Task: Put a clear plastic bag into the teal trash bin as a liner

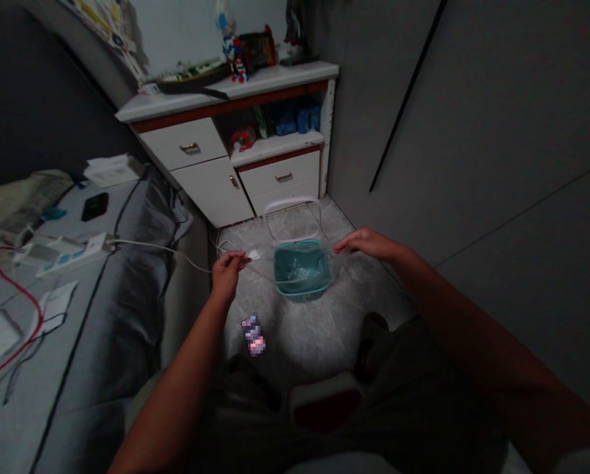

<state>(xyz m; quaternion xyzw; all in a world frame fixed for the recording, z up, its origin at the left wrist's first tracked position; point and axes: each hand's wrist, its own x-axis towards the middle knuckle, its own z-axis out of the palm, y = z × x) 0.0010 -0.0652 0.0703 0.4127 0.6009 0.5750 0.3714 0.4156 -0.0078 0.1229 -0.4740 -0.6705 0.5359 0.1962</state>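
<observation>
A teal basket [302, 289] with its pale handle [292, 200] raised stands on the grey floor between my hands. Thin clear plastic, which looks like a bag [299, 249], lies across its mouth and hangs inside. To the left of the basket my left hand [227, 271] is closed in a pinch on the plastic's edge, beside a small white piece [253, 254]. On the other side my right hand [369, 243] has its fingers pressed together at the plastic's right edge; the exact grip is faint. A lit phone [253, 336], blurred out, lies on the floor nearer me.
A white cabinet [201, 158] stands behind the basket, a grey wardrobe [473, 131] to the right. On the left, a bed [102, 329] holds a power strip [78, 255], a dark phone [95, 207] and cables. A white cable [176, 249] runs from bed to floor.
</observation>
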